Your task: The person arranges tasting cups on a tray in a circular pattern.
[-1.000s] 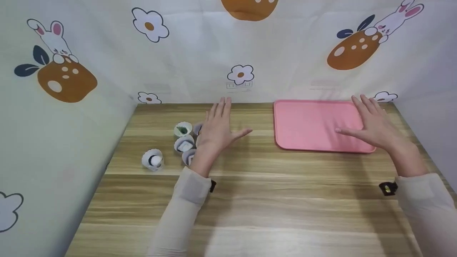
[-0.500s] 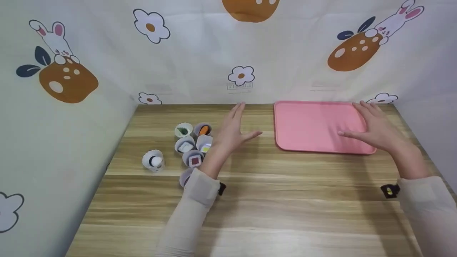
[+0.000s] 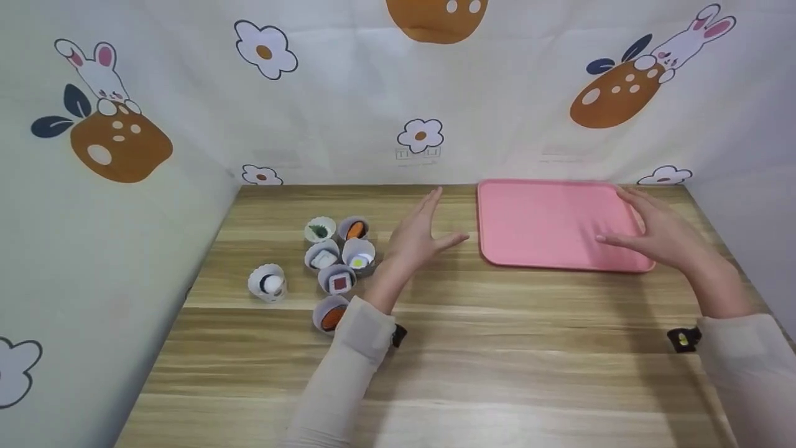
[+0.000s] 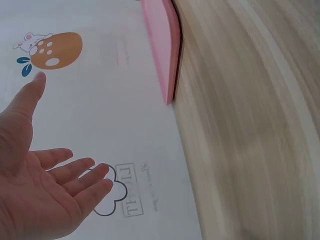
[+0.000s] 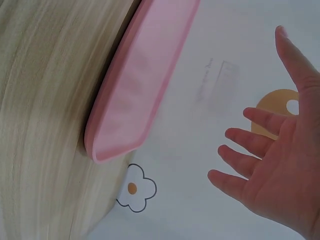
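My left hand [image 3: 413, 239] hovers over the table between a cluster of small cups and a pink tray [image 3: 547, 224], thumb spread from the fingers, holding nothing. My right hand [image 3: 668, 233] is held over the tray's right end, also with thumb apart and nothing in it. Both palms look bare in the wrist views, the left hand [image 4: 45, 190] and the right hand [image 5: 280, 160] having extended fingers. Among the cups are one with a green leafy piece [image 3: 318, 231], one with an orange piece [image 3: 355, 230] and one with a dark-red-centred square piece [image 3: 339, 283].
A separate cup [image 3: 267, 283] with a white, dark-banded piece stands left of the cluster. Another cup [image 3: 329, 314] with an orange-red piece is near my left sleeve, partly covered by it. A patterned cloth [image 3: 348, 93] rises behind the wooden table [image 3: 497, 361].
My left hand has moved right, away from the cups, uncovering several of them. My right hand has shifted slightly right. Cups and tray stay in place.
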{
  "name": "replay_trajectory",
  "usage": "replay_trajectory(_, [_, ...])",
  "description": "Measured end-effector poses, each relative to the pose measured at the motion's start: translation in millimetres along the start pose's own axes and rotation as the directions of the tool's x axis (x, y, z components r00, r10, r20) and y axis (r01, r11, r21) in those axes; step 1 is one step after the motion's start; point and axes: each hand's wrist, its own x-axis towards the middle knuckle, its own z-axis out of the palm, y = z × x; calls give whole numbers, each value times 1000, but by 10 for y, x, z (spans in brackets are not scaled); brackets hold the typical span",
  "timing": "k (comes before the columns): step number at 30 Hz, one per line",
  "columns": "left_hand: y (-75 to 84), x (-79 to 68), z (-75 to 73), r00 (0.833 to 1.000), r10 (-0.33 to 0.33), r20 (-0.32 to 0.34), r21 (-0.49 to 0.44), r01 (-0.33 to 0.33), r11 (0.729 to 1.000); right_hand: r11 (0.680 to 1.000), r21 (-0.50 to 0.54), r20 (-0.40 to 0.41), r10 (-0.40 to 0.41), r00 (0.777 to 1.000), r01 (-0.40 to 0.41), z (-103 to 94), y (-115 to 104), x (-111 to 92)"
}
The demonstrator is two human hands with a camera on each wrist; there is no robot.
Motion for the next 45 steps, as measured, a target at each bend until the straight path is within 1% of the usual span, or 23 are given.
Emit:
replay_trajectory(8, [22, 67, 162, 1000, -12, 20, -93, 13, 996, 1000, -11, 13, 20, 1000, -20, 31, 56, 4])
replay_trajectory(15, [39, 112, 280, 1000, 12, 23, -104, -9, 995, 1000, 1, 13, 29, 999, -29, 41, 126, 4])
replay_trajectory(20, [37, 145, 356, 999, 11, 36, -128, -7, 992, 1000, 7, 5, 19, 1000, -19, 67, 172, -3])
replay_trajectory(22, [38, 157, 386, 999, 0, 44, -145, 6, 989, 1000, 11, -1, 11, 1000, -11, 81, 195, -5])
replay_trajectory(28, [59, 202, 479, 996, -28, 89, -191, 45, 981, 999, 10, 13, 36, 999, -36, 104, 266, 19])
replay_trajectory(31, [70, 227, 526, 993, -39, 115, -189, 61, 980, 999, 16, 26, 48, 999, -49, 111, 303, 35])
replay_trajectory(34, [88, 255, 567, 989, -64, 134, -167, 87, 982, 998, 26, 35, 56, 998, -57, 121, 338, 48])
replay_trajectory(40, [144, 306, 640, 982, -109, 155, -151, 132, 980, 996, 15, 68, 89, 994, -90, 144, 411, 72])
replay_trajectory(45, [184, 326, 686, 980, -111, 162, -161, 138, 977, 995, 37, 85, 91, 992, -94, 166, 473, 81])
